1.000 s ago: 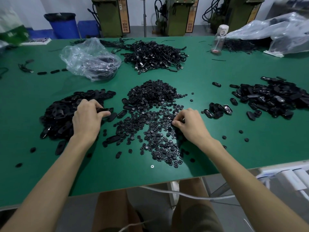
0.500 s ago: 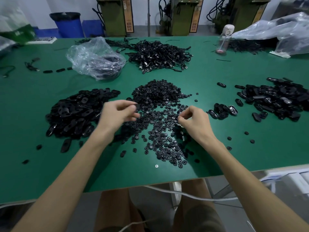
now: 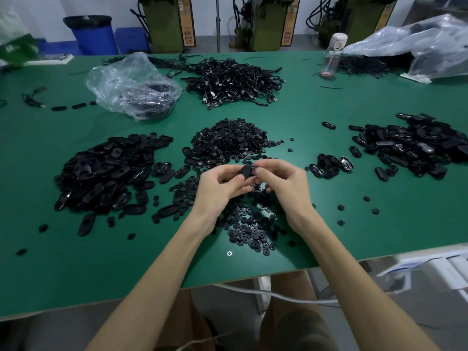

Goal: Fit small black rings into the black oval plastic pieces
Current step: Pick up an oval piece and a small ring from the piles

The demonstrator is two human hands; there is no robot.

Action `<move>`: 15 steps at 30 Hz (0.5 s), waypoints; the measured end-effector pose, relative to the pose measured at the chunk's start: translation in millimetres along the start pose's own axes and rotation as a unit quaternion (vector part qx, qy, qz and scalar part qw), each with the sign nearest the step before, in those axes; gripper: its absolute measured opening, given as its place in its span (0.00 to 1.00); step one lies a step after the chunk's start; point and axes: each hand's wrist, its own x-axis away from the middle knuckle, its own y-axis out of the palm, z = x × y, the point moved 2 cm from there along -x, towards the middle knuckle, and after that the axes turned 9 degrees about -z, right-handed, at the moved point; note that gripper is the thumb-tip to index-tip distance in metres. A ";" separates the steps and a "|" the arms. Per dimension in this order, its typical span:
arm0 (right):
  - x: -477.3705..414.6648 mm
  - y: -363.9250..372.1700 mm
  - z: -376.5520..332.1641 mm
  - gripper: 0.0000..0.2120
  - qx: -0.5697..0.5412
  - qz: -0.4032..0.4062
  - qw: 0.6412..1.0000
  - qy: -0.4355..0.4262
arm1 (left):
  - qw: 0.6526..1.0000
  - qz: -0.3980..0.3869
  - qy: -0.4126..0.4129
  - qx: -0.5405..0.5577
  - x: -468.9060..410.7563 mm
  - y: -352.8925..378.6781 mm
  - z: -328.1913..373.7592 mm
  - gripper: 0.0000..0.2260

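Both hands are raised together over the green table (image 3: 329, 224), just above the near spread of small black rings (image 3: 247, 231).

Left hand (image 3: 217, 188): grasping one black oval piece (image 3: 245, 171). The thumb lies across its lower end and the fingers are curled behind it. The piece is tilted, with its upper end leaning toward the right hand.

Right hand (image 3: 286, 183): fingers curled, thumb and forefinger tips drawn together right at the upper end of the oval piece. A dark speck shows at the fingertips. It is too small to tell whether a ring is pinched there, so the state of this grip cannot be told.

Around the grip:
- Directly beyond the hands is the main heap of rings (image 3: 228, 140), with loose ones trailing toward and under the hands.
- To the left of the left hand is a large heap of oval pieces (image 3: 106, 173), with strays scattered between it and the wrist.
- Just right of the right hand is a small cluster of oval pieces (image 3: 331, 165). Further right, well apart from it, is a bigger heap of them (image 3: 415, 148).
- Far beyond the grip lie a tangle of black cables (image 3: 233, 79) and, to its left, a crumpled clear plastic bag (image 3: 129, 82) with dark parts inside.
- Beyond and to the right stands a clear water bottle (image 3: 331, 59), upright, with a large plastic bag (image 3: 417, 44) past it.
- Below the wrists, near the table edge, a screw head (image 3: 229, 253) is set in the green surface.
- Off the far left of the table is a blue bin (image 3: 93, 34).
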 end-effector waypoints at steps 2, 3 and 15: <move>1.1 3.2 2.6 0.06 -0.013 -0.009 1.000 0.002 | 1.000 0.005 0.013 0.004 1.3 -1.0 -1.5 0.10; 1.0 3.8 3.6 0.05 -0.018 -0.008 1.000 0.003 | 1.000 0.007 0.017 0.005 2.0 -1.5 -2.2 0.10; 3.7 0.9 5.0 0.09 -0.056 -0.020 0.998 -0.007 | 0.999 0.010 0.052 0.008 3.7 -0.8 -4.2 0.12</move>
